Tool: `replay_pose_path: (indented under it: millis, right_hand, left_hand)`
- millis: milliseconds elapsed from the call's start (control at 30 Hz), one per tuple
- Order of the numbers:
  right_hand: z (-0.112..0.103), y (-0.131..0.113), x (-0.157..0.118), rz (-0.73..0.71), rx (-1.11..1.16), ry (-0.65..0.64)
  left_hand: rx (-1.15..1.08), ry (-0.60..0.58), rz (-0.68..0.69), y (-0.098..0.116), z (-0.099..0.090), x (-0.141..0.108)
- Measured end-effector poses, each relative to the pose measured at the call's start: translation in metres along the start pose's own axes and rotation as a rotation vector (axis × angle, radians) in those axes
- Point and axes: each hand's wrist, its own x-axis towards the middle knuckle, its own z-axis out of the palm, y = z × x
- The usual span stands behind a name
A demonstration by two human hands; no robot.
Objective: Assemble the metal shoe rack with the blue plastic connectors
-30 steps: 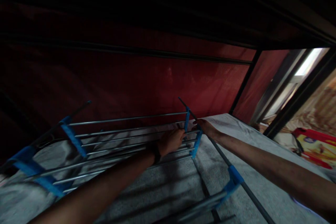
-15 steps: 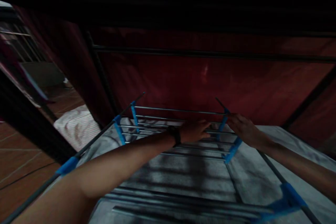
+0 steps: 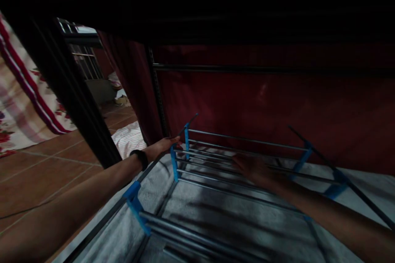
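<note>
A metal rack (image 3: 234, 191) of thin grey rods with blue plastic brackets (image 3: 174, 163) lies on a grey-white cloth. My left hand (image 3: 169, 144), below a black wristband (image 3: 140, 159), is at the rack's far left side. Its fingers close round the side rod next to the far blue brackets. Over the middle of the rack is my right hand (image 3: 251, 169), its fingers bent down on the cross rods. Its fingertips are dark and partly hidden. Loose-looking rods (image 3: 177, 252) lie close to me, under the near left bracket.
A dark red curtain (image 3: 222, 102) hangs behind the rack, crossed by a black metal bar (image 3: 216, 68). A black post (image 3: 72, 86) slants at the left, with a tiled floor (image 3: 61, 168) and a flowered cloth (image 3: 21, 115) beyond. A dark overhang spans the top.
My left hand has gone from the middle rods to the left side rod. My right hand has left the right bracket for the middle rods. The view has turned left.
</note>
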Motion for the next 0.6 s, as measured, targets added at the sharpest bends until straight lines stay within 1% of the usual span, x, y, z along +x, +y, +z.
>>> replay_pose_path:
  millis: [67, 133, 367, 600]
  right_hand:
    - [0.0013, -0.0031, 0.0058, -0.002, -0.033, -0.017]
    - [0.0008, -0.0035, 0.0073, 0.015, -0.07, -0.025]
    - [-0.0005, -0.002, 0.0071, 0.048, -0.115, -0.029]
    - [-0.0006, -0.0023, 0.0092, 0.053, -0.133, -0.04]
  left_hand:
    - [-0.062, -0.012, -0.026, -0.0101, 0.0034, 0.0072]
    - [-0.107, -0.026, -0.04, -0.0135, 0.0048, 0.0103]
    - [-0.132, -0.046, -0.063, -0.0117, 0.0048, 0.0008]
    - [-0.132, -0.05, -0.04, -0.0105, 0.0075, 0.0047]
